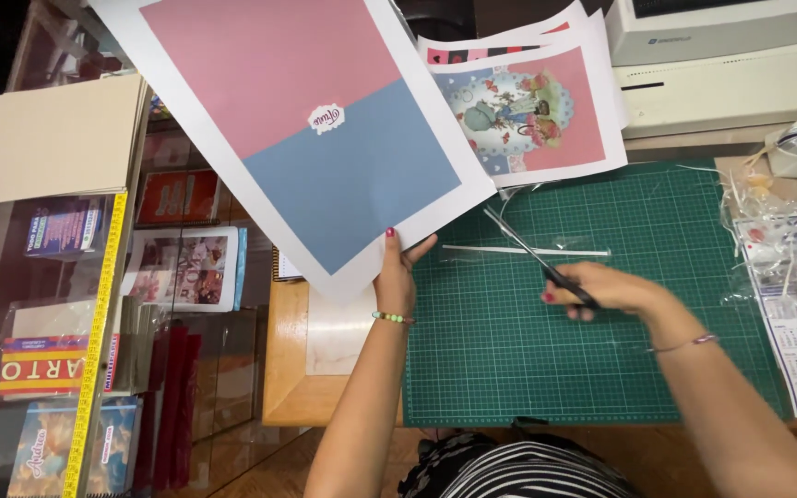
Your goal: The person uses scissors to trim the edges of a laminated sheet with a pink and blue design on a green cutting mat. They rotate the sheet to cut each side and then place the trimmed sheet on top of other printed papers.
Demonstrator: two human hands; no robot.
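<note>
The green cutting mat (601,350) covers the work surface beneath both hands. The large printed sheet (311,129), half pink and half blue with a white border, extends up and away from the left hand (397,277), angled across the mat's far-left corner and out over the glass counter (66,277). The left fingers (389,242) and thumb are clamped on the sheet's near edge, at the blue half. Beyond the right fingers lies a stack of smaller prints (537,111) bearing an illustrated figure on pink.

The right hand (606,290) is closed around the black handles of the scissors (532,254); the blades point toward the large sheet and appear slightly parted, their tips just short of its right edge.

A thin white paper strip (528,250) lies on the mat between the two hands, under the blades.

Status, as judged: one trimmed strip suggests some border is already cut; the large sheet retains its white margin on every visible side, so most trimming remains
</note>
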